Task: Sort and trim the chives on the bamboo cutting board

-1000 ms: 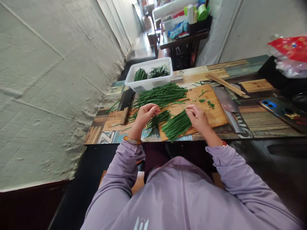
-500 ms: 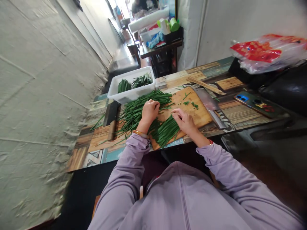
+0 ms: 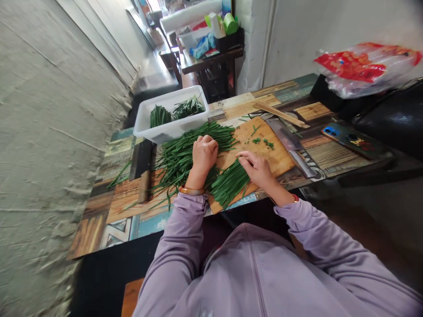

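A loose pile of garlic chives spreads over the left of the wooden cutting board and onto the table. Over the pile's right part, my left hand is closed with curled fingers; what lies within them is hidden. My right hand pinches the upper end of a smaller, neater bundle of garlic chives at the board's near edge. Short chive bits lie scattered farther up the board. A cleaver rests along its right edge, handle toward me.
Behind the pile stands a white plastic tub with two chive bunches. A second knife with a wooden handle lies left of the pile. Wooden sticks, a phone and a red-and-clear plastic bag are to the right.
The view has shifted slightly, so the table appears farther left. Both hands stay close to their places, the left still curled over the pile, the right still at the bundle's end.
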The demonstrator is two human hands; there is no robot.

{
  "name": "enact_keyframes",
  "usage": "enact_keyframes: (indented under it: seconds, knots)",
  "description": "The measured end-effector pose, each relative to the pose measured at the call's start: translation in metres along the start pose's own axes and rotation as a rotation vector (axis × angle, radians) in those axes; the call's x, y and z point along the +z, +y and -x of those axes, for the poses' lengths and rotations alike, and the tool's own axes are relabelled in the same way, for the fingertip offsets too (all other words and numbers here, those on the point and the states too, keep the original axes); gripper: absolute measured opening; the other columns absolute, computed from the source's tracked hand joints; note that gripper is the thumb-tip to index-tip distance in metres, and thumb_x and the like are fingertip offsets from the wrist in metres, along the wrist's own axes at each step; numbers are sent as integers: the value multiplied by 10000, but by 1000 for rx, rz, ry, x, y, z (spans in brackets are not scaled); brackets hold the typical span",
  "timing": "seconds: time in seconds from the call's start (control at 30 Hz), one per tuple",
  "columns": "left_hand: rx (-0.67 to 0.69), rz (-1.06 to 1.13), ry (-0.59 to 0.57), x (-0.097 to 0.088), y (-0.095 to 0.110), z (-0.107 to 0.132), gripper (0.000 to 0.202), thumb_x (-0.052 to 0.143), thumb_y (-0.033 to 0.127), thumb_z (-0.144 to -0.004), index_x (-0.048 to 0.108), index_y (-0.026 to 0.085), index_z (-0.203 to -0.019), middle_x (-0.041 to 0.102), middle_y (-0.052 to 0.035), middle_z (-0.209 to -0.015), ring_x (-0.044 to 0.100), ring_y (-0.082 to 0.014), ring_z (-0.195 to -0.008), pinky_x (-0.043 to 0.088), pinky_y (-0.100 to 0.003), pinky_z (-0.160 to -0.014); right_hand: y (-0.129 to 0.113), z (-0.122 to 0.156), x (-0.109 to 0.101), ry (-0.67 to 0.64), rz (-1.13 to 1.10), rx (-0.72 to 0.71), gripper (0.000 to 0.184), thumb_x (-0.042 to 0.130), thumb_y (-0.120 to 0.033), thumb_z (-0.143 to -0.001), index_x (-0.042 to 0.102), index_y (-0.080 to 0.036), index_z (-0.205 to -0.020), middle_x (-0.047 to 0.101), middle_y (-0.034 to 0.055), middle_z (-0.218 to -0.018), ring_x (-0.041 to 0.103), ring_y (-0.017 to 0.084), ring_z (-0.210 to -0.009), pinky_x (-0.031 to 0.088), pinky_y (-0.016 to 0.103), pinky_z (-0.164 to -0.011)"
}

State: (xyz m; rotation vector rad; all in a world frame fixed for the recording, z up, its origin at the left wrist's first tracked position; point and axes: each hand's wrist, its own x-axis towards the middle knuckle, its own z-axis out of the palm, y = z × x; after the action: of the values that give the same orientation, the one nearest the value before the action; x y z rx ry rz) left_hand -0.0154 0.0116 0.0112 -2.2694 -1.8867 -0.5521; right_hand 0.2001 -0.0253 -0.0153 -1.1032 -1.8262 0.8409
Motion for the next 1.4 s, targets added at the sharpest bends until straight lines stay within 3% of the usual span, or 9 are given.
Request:
enact_keyframes:
  seconds: [0.2, 0.4, 0.6, 0.83, 1.07, 1.2, 1.27, 1.4]
  knots:
    - [15, 67, -30, 7, -5, 2, 175, 538, 212, -919, 690, 195, -833, 654, -118, -1019, 538, -293, -1015, 398, -415, -823, 0, 2, 0, 5, 26, 43, 357, 471, -459, -982, 697, -206, -1094, 623, 7, -711, 558, 149, -628, 371, 262, -579]
    - [26, 160, 86, 0, 3, 4, 145, 530, 150, -890, 640, 173, -798, 657, -117, -1058, 553, -268, -1019, 417, -400, -876, -3, 1, 0, 12, -13, 103, 369, 480, -480, -965, 684, -195, -1081, 606, 10, -711, 553, 145, -618, 383, 259, -558]
    - [-1, 479, -18, 2, 12, 9, 110, 530, 98, -815, 597, 179, -782, 627, -32, -764, 555, -166, -713, 407, -286, -679, -5, -3, 2, 32, -100, 130, 346, 498, -471, -962, 674, -195, -1075, 598, 5, -736, 537, 133, -610, 413, 247, -546]
    - [-12, 737, -51, -3, 18, 10, 59, 562, 131, -800, 593, 164, -761, 600, 8, -732, 504, -118, -661, 396, -246, -661, -5, -12, 7, 52, -138, 126, 345, 501, -476, -967, 687, -200, -1060, 546, -11, -679, 484, 116, -555, 402, 232, -496]
    - [-47, 857, -50, -4, 18, 10, 77, 631, 145, -787, 594, 163, -722, 586, 17, -711, 483, -108, -652, 389, -235, -630, 0, -12, 9, 74, -192, 104, 319, 524, -463, -967, 683, -199, -1050, 540, -23, -663, 485, 109, -548, 402, 222, -484]
    - [-63, 932, -35, -1, 17, 10, 113, 648, 119, -753, 646, 149, -862, 613, 6, -787, 510, -106, -670, 417, -232, -634, 1, -12, 9, 98, -168, 114, 305, 536, -447, -957, 685, -197, -1045, 522, -26, -641, 489, 117, -547, 414, 229, -482]
    - [-52, 931, -37, 0, 15, 11, 168, 640, 123, -765, 680, 143, -927, 634, -11, -827, 540, -118, -706, 434, -240, -657, 0, -12, 9, 105, -157, 116, 304, 540, -442, -953, 686, -191, -1043, 529, -24, -640, 491, 119, -551, 415, 230, -482]
    - [-13, 870, -47, 1, 14, 11, 128, 621, 156, -807, 725, 143, -881, 660, -30, -826, 577, -141, -753, 449, -255, -694, 0, -12, 9, 112, -150, 109, 310, 539, -446, -951, 689, -193, -1048, 552, -19, -657, 499, 119, -557, 416, 229, -483]
